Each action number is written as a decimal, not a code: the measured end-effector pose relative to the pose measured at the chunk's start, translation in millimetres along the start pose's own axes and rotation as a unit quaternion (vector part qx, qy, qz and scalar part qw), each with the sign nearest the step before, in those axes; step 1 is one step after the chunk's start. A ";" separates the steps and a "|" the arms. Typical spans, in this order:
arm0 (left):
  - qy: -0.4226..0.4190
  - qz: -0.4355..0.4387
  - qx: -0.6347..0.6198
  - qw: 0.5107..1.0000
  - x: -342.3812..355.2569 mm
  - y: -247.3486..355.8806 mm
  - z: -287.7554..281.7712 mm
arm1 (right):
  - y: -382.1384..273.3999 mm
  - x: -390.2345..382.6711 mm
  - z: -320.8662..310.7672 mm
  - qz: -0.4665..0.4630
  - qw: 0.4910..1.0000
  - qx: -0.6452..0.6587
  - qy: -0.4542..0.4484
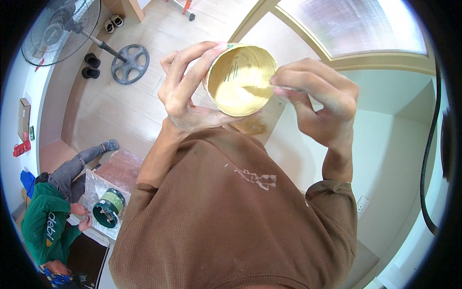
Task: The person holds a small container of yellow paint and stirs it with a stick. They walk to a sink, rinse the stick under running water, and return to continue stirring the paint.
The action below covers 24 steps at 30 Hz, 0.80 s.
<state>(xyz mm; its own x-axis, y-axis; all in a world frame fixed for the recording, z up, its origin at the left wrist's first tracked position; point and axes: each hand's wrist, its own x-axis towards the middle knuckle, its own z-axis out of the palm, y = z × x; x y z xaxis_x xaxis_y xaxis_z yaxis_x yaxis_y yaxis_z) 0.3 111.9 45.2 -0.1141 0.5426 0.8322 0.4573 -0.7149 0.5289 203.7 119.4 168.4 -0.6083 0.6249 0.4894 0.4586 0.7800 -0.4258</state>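
My left hand [185, 89] is wrapped round a round can [243, 79], tilted so that its mouth faces up at me. The inside is pale yellow, with a smooth yellow layer at the bottom and several dark marks on the wall. At the can's right rim, my right hand [320, 94] is closed in a pinch. A thin pale edge shows between its fingers and reaches towards the can's mouth, but I cannot make out what it is. A tan, bristly-looking patch [250, 126] shows partly below the can, behind my brown shirt.
Another person in a green top [45, 219] sits at lower left, hands near a green bucket [109, 208] on a stained surface. A standing fan [127, 62] and dark shoes [90, 66] are at upper left. At the right are a framed panel [356, 29] and a dark cable [428, 159].
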 end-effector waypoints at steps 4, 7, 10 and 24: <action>-0.002 -0.010 0.001 1.000 -1.6 1.6 -0.5 | -0.8 2.5 -0.9 0.014 0.999 -0.008 0.037; -0.028 0.000 0.018 0.999 -1.0 3.6 -3.8 | 1.2 -0.7 -0.3 -0.001 1.000 -0.002 0.031; -0.013 0.000 0.010 1.000 -0.5 2.8 -0.8 | -0.9 -2.4 0.6 0.010 0.999 0.001 0.030; -0.041 0.010 0.034 0.999 -4.4 0.1 -5.7 | -11.3 -12.0 9.5 0.054 0.998 -0.023 0.000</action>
<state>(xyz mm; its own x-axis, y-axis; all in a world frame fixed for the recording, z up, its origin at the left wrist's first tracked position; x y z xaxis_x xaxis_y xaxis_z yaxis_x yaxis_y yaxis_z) -4.2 107.0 42.5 -0.0329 0.5647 0.8246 0.5180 -0.6960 0.4973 199.7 102.8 160.1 -0.5538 0.7049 0.4432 0.5506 0.7093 -0.4402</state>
